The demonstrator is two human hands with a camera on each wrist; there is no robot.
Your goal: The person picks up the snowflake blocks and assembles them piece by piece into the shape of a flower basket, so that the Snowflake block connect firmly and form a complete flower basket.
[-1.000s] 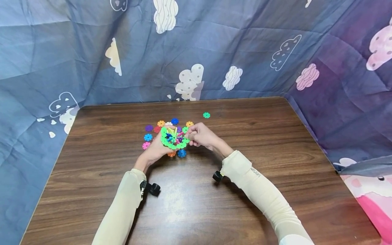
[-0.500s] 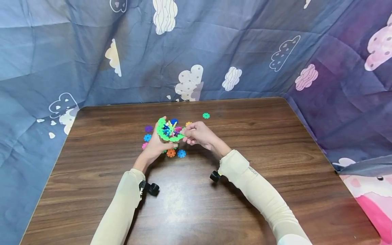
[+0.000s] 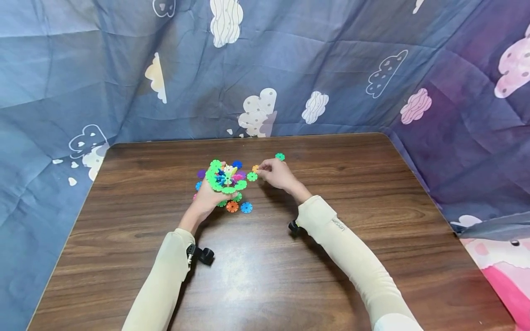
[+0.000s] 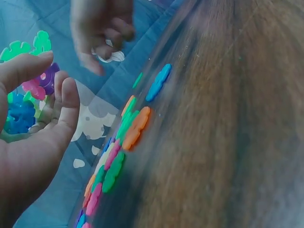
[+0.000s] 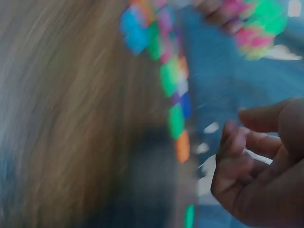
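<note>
My left hand [image 3: 206, 197] holds a model built of interlocking snowflake discs [image 3: 228, 190] over the table. Bright green discs form its outer ring, with blue, pink, purple and yellow pieces inside. In the left wrist view, thumb and fingers curl round the model, its purple disc [image 4: 49, 80] showing between them. My right hand [image 3: 278, 174] is apart from the model, fingers loosely bent with nothing between them in the right wrist view. Its fingertips are close to a loose orange disc [image 3: 255, 168] and a loose green disc [image 3: 252, 176].
Loose snowflake discs lie under and around the left hand, among them an orange one [image 3: 233, 207] and a blue one [image 3: 246, 208] in front. A lone green disc [image 3: 280, 156] lies beyond the right hand. Patterned cloth [image 3: 281, 69] hangs behind the wooden table [image 3: 352, 193].
My right hand has let go of the model's green rim and moved away to the right, towards the loose discs. My left hand has shifted the model slightly left and tilted it.
</note>
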